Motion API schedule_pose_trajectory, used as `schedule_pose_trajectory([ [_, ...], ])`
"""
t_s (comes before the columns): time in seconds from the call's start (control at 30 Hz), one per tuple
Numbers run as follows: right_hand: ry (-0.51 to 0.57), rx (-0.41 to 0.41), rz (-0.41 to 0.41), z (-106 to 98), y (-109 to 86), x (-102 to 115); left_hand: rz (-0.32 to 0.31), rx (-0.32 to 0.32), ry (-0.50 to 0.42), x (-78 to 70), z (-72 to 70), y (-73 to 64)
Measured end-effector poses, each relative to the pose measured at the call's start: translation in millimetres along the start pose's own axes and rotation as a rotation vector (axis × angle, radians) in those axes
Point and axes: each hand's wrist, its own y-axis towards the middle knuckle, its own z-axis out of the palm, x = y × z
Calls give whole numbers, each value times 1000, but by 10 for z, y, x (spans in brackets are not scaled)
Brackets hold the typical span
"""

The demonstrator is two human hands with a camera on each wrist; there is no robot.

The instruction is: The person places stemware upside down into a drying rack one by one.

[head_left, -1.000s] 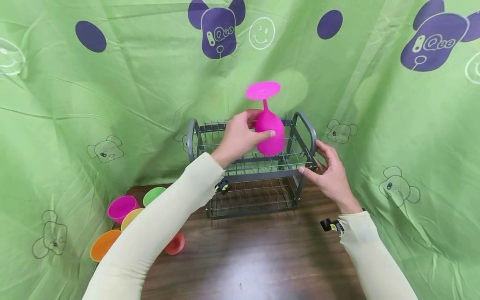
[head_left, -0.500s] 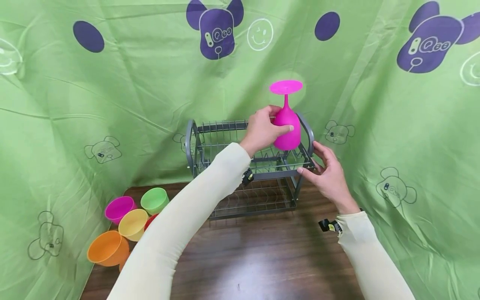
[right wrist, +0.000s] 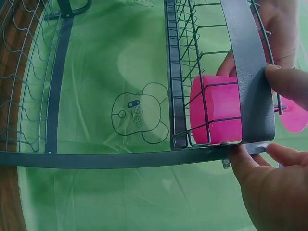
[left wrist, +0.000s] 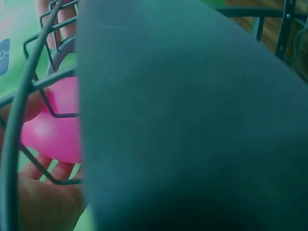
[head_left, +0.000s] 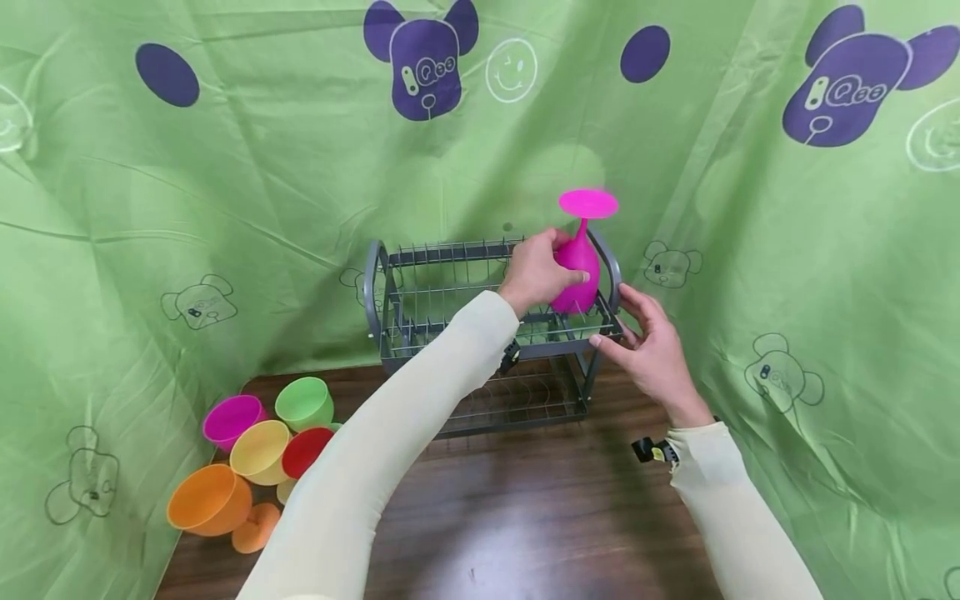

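Note:
A bright pink goblet (head_left: 579,265) stands upside down, foot upward, at the right end of the upper tier of a grey wire dish rack (head_left: 450,252). My left hand (head_left: 536,271) grips its bowl from the left, thumb in front and fingers behind. In the right wrist view the goblet's bowl (right wrist: 216,109) sits inside the wire basket, rim downward. My right hand (head_left: 652,354) holds the rack's right front corner, thumb on the front rail and fingers by the side handle. The left wrist view is mostly blocked by a grey rail (left wrist: 183,115).
On the dark wooden table (head_left: 480,500) at left, several cups cluster: magenta (head_left: 234,421), green (head_left: 304,403), yellow (head_left: 259,451), red (head_left: 306,450) and orange (head_left: 210,500). My left sleeve partly covers them. Green printed cloth (head_left: 285,167) rises behind and at both sides.
My left hand has carried the pink goblet rightward along the rack, then lowered it into the upper tier's right end. The right hand keeps its hold on the corner. More cups show at left.

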Motion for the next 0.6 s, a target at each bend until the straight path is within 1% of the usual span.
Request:
schedule_pose_trajectory([
  [0.27, -6, -7, 10, 3, -8, -16, -37, 6, -12, 11, 2, 4],
  [0.37, -10, -12, 19, -2, -16, -38, -40, 5, -19, 22, 10, -5],
  [0.6, 7, -11, 21, 27, -13, -33, -38, -7, -41, 76, -23, -7],
])
